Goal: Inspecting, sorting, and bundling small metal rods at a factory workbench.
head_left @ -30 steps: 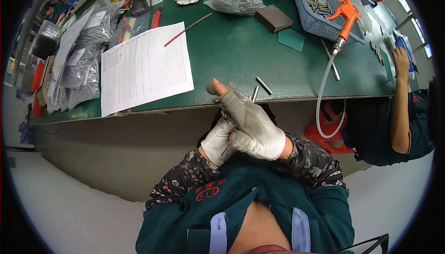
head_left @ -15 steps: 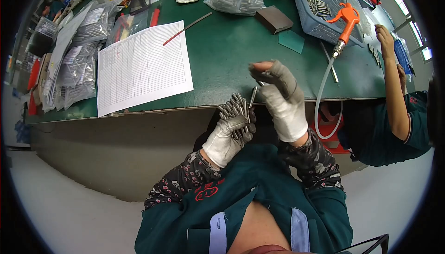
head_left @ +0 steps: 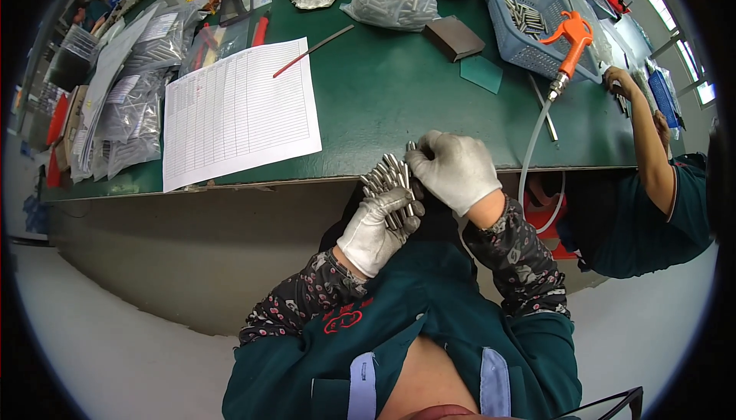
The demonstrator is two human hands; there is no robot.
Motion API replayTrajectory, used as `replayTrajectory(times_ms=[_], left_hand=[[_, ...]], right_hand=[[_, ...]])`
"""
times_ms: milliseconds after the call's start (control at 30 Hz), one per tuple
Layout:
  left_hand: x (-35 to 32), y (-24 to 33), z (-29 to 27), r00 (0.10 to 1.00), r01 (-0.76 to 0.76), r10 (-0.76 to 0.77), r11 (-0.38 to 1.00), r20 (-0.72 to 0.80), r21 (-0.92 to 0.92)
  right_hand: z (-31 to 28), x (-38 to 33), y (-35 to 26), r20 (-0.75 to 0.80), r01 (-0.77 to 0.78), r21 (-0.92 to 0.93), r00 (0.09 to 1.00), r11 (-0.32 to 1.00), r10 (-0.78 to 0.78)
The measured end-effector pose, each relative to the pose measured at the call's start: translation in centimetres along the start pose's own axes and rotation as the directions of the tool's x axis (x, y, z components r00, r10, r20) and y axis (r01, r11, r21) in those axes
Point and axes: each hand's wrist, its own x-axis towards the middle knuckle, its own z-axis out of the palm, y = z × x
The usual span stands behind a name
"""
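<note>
L grip [head_left: 373, 232] wrapped round metal pins [head_left: 389, 177], ends poking out twd worktop [head_left: 368, 105]; R grip [head_left: 458, 171] curled nr worktop edge, single pin [head_left: 411, 146] at fingertips, hold unclear.

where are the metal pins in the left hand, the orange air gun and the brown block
metal pins [head_left: 389, 180]: head view, on the middle of the bunch
orange air gun [head_left: 573, 38]: head view, on its orange body
brown block [head_left: 458, 36]: head view, on its top face

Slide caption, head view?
Gloved left hand holds a bundle of metal pins, gloved right hand beside it, at a green workbench.
</note>
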Motion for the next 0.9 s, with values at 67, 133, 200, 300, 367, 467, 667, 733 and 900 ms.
replayTrajectory(times_ms=[67, 133, 200, 300, 367, 467, 667, 733, 900], left_hand=[[-0.3, -0.1, 0.1, 1.000, -0.011, 0.011, 1.000, -0.021, 0.023], [-0.3, 0.1, 0.1, 1.000, -0.012, 0.013, 0.999, -0.022, 0.038], [-0.4, 0.1, 0.2, 0.999, -0.018, 0.020, 0.998, -0.037, 0.068], [-0.6, 0.6, 0.9, 0.998, -0.017, 0.024, 0.989, -0.049, 0.147], [-0.9, 0.9, 1.9, 0.999, -0.006, 0.016, 0.980, -0.047, 0.200], [-1.1, 1.6, 3.3, 0.995, -0.094, 0.100, 0.926, 0.001, 0.365], [1.8, 5.0, 4.7, 0.990, 0.042, 0.034, 0.862, -0.140, 0.505], [2.0, 5.3, 5.0, 0.988, 0.063, 0.020, 0.855, -0.153, 0.515], [2.2, 5.3, 6.4, 0.992, 0.004, 0.072, 0.805, -0.103, 0.594]], right_hand=[[-0.1, 0.5, -0.7, 0.067, 0.017, -0.042, 0.998, 0.999, -0.014], [-0.1, 2.0, -0.4, 0.211, 0.003, -0.051, 0.977, 0.999, 0.008], [-0.5, 2.9, -0.7, 0.268, 0.005, -0.065, 0.963, 0.998, 0.012], [-0.2, 4.1, 0.0, 0.350, 0.013, -0.017, 0.937, 1.000, -0.006], [-0.7, 4.6, 0.4, 0.544, -0.040, 0.208, 0.835, 0.977, -0.081], [-0.9, 4.2, 1.2, 0.510, -0.147, 0.526, 0.843, 0.838, -0.172], [-1.8, 6.2, 1.1, 0.544, -0.388, 0.576, 0.839, 0.720, 0.018], [-2.3, 6.8, 1.6, 0.624, -0.283, 0.438, 0.779, 0.853, -0.062], [-1.1, 7.4, 3.5, 0.512, -0.201, 0.575, 0.845, 0.793, -0.157]])
